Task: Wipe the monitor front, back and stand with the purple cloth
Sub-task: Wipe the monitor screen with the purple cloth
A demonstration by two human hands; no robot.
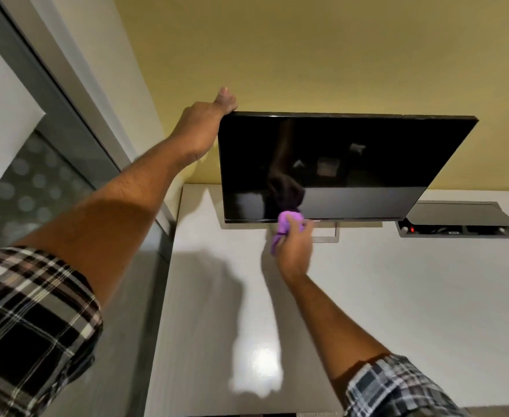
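Right of the right hand (pixel 294 251), the white tabletop (pixel 397 296) lies open back to the yellow wall (pixel 307 55). Just beyond that hand, the monitor (pixel 337 167) blocks the way forward, its stand (pixel 327 234) just beside the fingers. Farther right, a raised flap over a cable box (pixel 458 224) sits in the tabletop. The left hand (pixel 205 127) grips the monitor's top corner; left of it, a window frame (pixel 66 94) closes that side.

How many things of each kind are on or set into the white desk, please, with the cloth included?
Monitor on its stand: 1
Purple cloth: 1
Cable box set into the desk: 1
Total: 3
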